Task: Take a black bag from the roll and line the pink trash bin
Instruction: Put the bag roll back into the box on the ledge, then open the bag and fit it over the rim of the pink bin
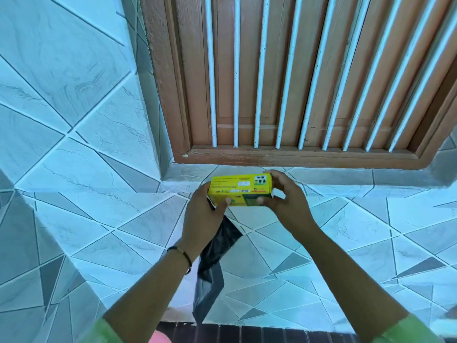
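A black bag [212, 263] hangs in the lower middle of the frame, its long axis running down from under the left hand [205, 214] toward the bottom edge. Above it, both hands hold a yellow box [239, 190] lying lengthwise, left to right; its print is too small to read. The left hand grips the box's left end, thumb across the front, with the bag's top beneath its palm. The right hand [284, 196] pinches the right end. Behind are a tiled wall [99, 144] and a brown barred window [296, 78]. A pink bin rim [160, 339] peeks in at bottom left.
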Available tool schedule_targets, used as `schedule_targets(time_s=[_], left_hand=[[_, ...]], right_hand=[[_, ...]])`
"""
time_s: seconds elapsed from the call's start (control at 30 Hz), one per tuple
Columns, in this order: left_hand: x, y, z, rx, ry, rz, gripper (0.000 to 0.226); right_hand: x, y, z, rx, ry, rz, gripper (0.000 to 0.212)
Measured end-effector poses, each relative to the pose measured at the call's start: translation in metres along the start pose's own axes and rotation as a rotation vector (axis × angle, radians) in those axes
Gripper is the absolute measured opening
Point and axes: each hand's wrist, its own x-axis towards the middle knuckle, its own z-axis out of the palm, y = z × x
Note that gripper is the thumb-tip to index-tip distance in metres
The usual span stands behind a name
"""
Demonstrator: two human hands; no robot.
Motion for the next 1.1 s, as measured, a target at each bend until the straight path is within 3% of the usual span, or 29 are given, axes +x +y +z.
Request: schedule_targets(time_s=[0.17,0.33,0.47,0.67,0.8,0.93,1.0,1.1], left_hand=[[0.056,0.006,0.003,-0.016,0.014,-0.001,0.033],[0.088,-0.012,0.017,0.049,0.015,-0.049,0.031],[0.104,-0.016,0.029,0.028,0.083,-0.077,0.031],[0.119,-0.022,0.040,-0.015,0.126,-0.066,0.031],[0.119,-0.024,0.042,-0.038,0.132,-0.059,0.030],[0.110,-0.028,0.039,-0.035,0.130,-0.120,0.042],[0.099,-0.030,0.034,-0.051,0.168,-0.200,0.050],[0.075,-0.025,0.025,-0.098,0.209,-0.243,0.036]], right_hand=[[0.063,0.013,0.013,-0.209,0.080,0.050,0.061],[0.091,0.027,0.017,-0.278,0.023,0.046,0.038],[0.106,0.042,0.019,-0.298,0.028,0.060,0.044],[0.126,0.064,0.022,-0.404,0.074,0.091,0.036],[0.129,0.067,0.018,-0.385,0.077,0.146,0.039],[0.123,0.066,0.019,-0.535,-0.005,0.025,0.041],[0.113,0.062,0.014,-0.490,-0.022,-0.012,0.050],[0.066,0.048,0.014,-0.342,0.075,-0.041,0.058]])
